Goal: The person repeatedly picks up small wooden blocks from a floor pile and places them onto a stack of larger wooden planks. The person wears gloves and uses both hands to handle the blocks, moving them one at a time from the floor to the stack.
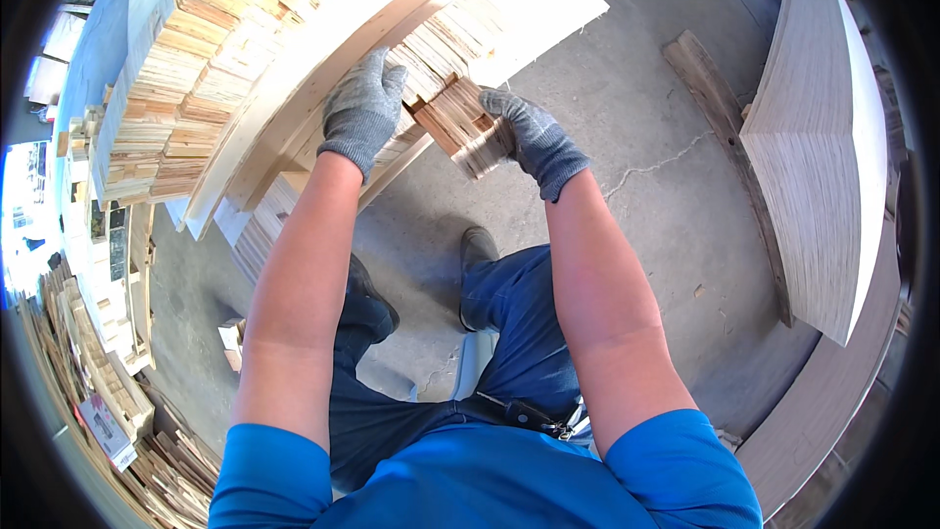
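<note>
Both hands wear grey knit gloves. My right hand (pixel 537 137) grips the right side of a small bundle of thin wood strips (pixel 458 122), thumb and fingers around its edge. The bundle tilts at the near end of a row of similar upright strips (pixel 446 44). My left hand (pixel 360 110) lies at the left of this row, beside a long pale board (pixel 284 142). Its thumb stands apart from the fingers, which are partly hidden; I see nothing held in it.
Tall stacks of wood pieces (pixel 176 108) rise beyond the board at left. On the right stands a thick pile of pale sheets (pixel 818 167) beside a worn timber (pixel 729 147). Loose strips (pixel 171 475) lie at lower left. My legs stand on the cracked concrete floor (pixel 636 235).
</note>
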`<act>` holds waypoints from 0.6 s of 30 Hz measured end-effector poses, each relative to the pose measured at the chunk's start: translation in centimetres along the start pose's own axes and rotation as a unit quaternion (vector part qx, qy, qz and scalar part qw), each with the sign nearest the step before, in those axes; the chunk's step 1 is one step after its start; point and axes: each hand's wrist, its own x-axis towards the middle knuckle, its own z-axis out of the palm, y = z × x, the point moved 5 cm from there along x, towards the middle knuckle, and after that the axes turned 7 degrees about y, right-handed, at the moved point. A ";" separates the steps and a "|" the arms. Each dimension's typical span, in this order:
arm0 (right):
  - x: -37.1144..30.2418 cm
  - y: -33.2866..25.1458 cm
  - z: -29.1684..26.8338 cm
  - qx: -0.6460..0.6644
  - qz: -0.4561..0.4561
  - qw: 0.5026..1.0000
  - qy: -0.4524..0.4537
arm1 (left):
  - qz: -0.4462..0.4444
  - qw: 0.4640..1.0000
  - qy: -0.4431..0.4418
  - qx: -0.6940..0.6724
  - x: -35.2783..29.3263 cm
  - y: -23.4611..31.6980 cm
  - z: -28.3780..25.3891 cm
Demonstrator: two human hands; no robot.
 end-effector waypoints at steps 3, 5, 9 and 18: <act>0.9 0.5 0.0 0.021 -0.016 0.999 -0.029 | 0.000 1.000 -0.003 0.002 0.1 0.0 0.1; 1.0 0.6 -0.1 0.011 -0.019 0.999 -0.024 | 0.004 1.000 -0.004 0.011 0.1 0.1 0.0; 0.9 0.5 -0.1 -0.006 -0.015 1.000 -0.025 | 0.003 1.000 -0.005 0.009 0.1 0.2 -0.1; 0.2 0.0 -0.1 -0.011 -0.007 1.000 -0.006 | 0.008 1.000 -0.001 0.016 0.2 -0.3 0.4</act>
